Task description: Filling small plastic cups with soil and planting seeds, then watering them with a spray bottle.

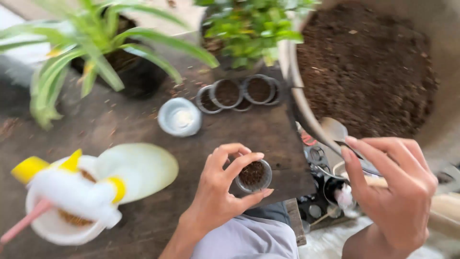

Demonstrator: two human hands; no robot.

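The small clear cup (254, 176), filled with dark soil nearly to its rim, sits at the front edge of the dark wooden surface (143, 211), close to its front right corner; in my judgement that is the weak point, since a light nudge could tip it off the edge and spill the soil onto the lap below. The left hand (218, 192) grips it only at the rim, so a loose hold could let it tilt; the picture is blurred, which suggests quick motion and adds to that risk. The right hand (393, 192) holds a metal spoon (335, 132) beyond the right edge, just under the rim of the large soil-filled pot (297, 91); soil carried across that gap could, I judge, drop onto the clutter below rather than into the cup.

The left fingers (237, 163) are curled half open around the cup, thumb on the near side, forefinger arched over the top; the right fingers (357, 160) are drawn together, pinching the spoon's handle. Further back stand a row of similar filled cups (239, 92), a white lid (179, 116), and a spray bottle (96, 187) lying near the left edge.
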